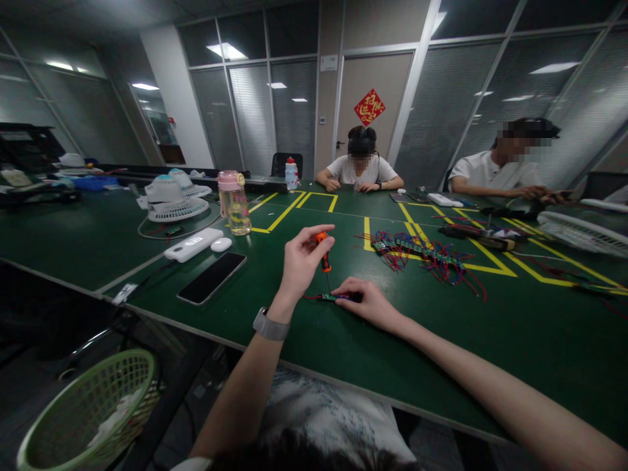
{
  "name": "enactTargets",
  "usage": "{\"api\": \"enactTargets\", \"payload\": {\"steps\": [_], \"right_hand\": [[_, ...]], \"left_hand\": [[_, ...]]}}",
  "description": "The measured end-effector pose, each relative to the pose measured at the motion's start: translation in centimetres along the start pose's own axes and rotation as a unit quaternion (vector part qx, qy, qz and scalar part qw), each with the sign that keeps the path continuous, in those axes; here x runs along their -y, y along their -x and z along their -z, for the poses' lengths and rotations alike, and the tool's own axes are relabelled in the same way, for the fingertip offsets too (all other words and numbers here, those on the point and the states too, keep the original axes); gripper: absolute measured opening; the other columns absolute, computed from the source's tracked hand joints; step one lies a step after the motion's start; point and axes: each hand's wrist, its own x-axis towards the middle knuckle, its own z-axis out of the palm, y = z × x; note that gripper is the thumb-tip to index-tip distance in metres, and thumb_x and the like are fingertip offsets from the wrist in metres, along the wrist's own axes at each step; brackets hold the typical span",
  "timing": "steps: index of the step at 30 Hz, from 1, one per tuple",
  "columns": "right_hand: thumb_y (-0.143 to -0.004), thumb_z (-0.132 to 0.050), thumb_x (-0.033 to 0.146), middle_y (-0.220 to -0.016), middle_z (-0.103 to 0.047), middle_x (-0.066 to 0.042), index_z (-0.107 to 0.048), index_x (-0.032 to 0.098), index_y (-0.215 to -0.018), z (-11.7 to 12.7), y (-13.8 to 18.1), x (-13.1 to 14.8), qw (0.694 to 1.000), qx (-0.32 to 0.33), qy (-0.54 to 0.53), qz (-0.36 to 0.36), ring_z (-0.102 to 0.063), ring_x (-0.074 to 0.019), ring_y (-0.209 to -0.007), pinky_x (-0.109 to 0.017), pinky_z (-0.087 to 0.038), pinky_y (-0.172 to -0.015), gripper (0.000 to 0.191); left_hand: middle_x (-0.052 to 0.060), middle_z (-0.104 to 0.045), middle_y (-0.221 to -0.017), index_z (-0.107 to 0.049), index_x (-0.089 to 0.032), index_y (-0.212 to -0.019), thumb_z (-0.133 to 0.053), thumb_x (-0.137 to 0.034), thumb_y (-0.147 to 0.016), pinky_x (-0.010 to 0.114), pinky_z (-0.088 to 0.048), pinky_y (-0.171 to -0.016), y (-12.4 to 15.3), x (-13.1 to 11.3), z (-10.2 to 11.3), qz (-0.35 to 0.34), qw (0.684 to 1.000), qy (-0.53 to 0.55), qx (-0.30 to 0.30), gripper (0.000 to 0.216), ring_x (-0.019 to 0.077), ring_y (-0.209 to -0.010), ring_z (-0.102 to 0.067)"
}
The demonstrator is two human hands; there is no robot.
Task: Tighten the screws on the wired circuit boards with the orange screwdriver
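My left hand (pixel 303 258) is closed around the top of a small screwdriver (pixel 324 256) with an orange and black handle. The screwdriver stands nearly upright, its thin shaft pointing down at a small green circuit board (pixel 328 297) on the table. Whether the tip touches the board is too small to tell. My right hand (pixel 366 301) rests on the table, thumb and fingers pinching the board's right end, where blue and red wires come off. A red wire runs out from the board's left end.
Right of my hands lies a row of wired circuit boards (pixel 417 250) on the green table (pixel 275 399). A phone (pixel 212 278), white power bank (pixel 193 244), pink-lidded bottle (pixel 239 206) and white fan (pixel 176 199) are on the left. Two people sit across. A green basket (pixel 44 409) stands below.
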Motion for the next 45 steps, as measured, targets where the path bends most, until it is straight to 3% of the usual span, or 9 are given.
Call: {"api": "enactTargets", "payload": {"steps": [5,12,17,20,24,31,38,42,45], "right_hand": [[-0.082,-0.064,0.024,-0.087,-0.067,-0.006,-0.074,0.019,-0.095,0.05,0.0,-0.01,1.0,0.001,0.005,0.001,-0.061,-0.0176,-0.08,-0.031,-0.049,-0.074,0.017],[-0.082,-0.064,0.022,-0.087,-0.067,-0.006,-0.074,0.018,-0.095,0.03,0.0,-0.07,1.0,0.002,0.003,0.003,-0.062,-0.0178,-0.081,-0.03,-0.049,-0.074,0.017],[-0.082,-0.064,0.023,-0.087,-0.067,-0.006,-0.074,0.018,-0.094,0.03,-0.03,-0.06,1.0,-0.001,0.003,0.007,-0.062,-0.0179,-0.081,-0.031,-0.049,-0.075,0.017],[-0.081,-0.064,0.022,-0.087,-0.068,-0.006,-0.074,0.018,-0.094,0.05,-0.04,0.11,1.0,0.0,0.003,0.005,-0.062,-0.018,-0.081,-0.032,-0.049,-0.076,0.016],[-0.081,-0.064,0.021,-0.087,-0.068,-0.007,-0.074,0.018,-0.094,0.04,-0.03,0.18,1.0,-0.001,0.003,0.0,-0.062,-0.0182,-0.081,-0.032,-0.049,-0.077,0.016],[-0.081,-0.064,0.021,-0.087,-0.067,-0.007,-0.074,0.018,-0.094,0.04,-0.07,0.17,1.0,-0.001,0.001,-0.001,-0.062,-0.0184,-0.082,-0.032,-0.049,-0.076,0.017],[-0.082,-0.064,0.022,-0.087,-0.067,-0.007,-0.074,0.017,-0.094,0.11,-0.03,0.35,1.0,0.001,0.001,-0.001,-0.062,-0.0184,-0.081,-0.031,-0.049,-0.074,0.017],[-0.081,-0.064,0.021,-0.088,-0.067,-0.007,-0.074,0.017,-0.094,0.04,-0.04,0.07,1.0,0.001,0.002,0.001,-0.062,-0.0179,-0.081,-0.031,-0.048,-0.075,0.017],[-0.081,-0.064,0.02,-0.087,-0.067,-0.007,-0.074,0.017,-0.094,-0.04,-0.05,-0.15,1.0,0.001,0.003,0.005,-0.061,-0.0174,-0.08,-0.03,-0.048,-0.073,0.016]], "left_hand": [[0.008,-0.062,-0.12,-0.066,-0.023,-0.114,-0.052,-0.03,-0.089,0.032,-0.053,-0.087,-0.06,0.15,-0.02,0.012,0.998,0.056,0.037,0.029,0.0183,-0.104,-0.062],[0.005,-0.067,-0.095,-0.07,-0.02,-0.102,-0.068,-0.029,-0.078,0.026,-0.053,-0.074,0.03,-0.05,0.03,-0.001,1.0,0.0,-0.001,0.026,0.0129,-0.08,-0.063],[0.008,-0.061,-0.12,-0.066,-0.023,-0.112,-0.054,-0.032,-0.088,0.03,-0.053,-0.083,-0.01,-0.07,-0.04,0.008,0.998,0.04,0.047,0.028,0.0182,-0.103,-0.061],[0.007,-0.066,-0.109,-0.06,-0.022,-0.121,-0.05,-0.033,-0.091,0.034,-0.055,-0.08,0.05,0.04,-0.18,0.047,0.992,0.094,0.071,0.034,0.0175,-0.09,-0.066],[0.004,-0.063,-0.095,-0.068,-0.022,-0.107,-0.066,-0.031,-0.081,0.025,-0.053,-0.074,0.17,-0.23,-0.11,0.008,0.999,-0.022,0.03,0.028,0.0129,-0.081,-0.062],[0.008,-0.056,-0.124,-0.056,-0.024,-0.127,-0.042,-0.027,-0.094,0.031,-0.053,-0.085,0.16,-0.06,-0.3,0.021,0.997,0.038,0.059,0.036,0.0174,-0.104,-0.061],[0.006,-0.058,-0.104,-0.07,-0.021,-0.103,-0.068,-0.027,-0.079,0.025,-0.052,-0.079,0.17,-0.37,-0.11,-0.03,0.996,-0.085,-0.001,0.024,0.0142,-0.092,-0.059],[0.008,-0.056,-0.122,-0.063,-0.023,-0.117,-0.048,-0.03,-0.092,0.03,-0.053,-0.084,0.11,-0.22,-0.22,0.001,0.999,0.017,0.045,0.03,0.0174,-0.103,-0.06],[0.007,-0.063,-0.108,-0.06,-0.021,-0.121,-0.052,-0.029,-0.09,0.03,-0.055,-0.078,0.12,-0.06,-0.3,0.025,0.997,0.051,0.054,0.033,0.0161,-0.089,-0.064]]}}
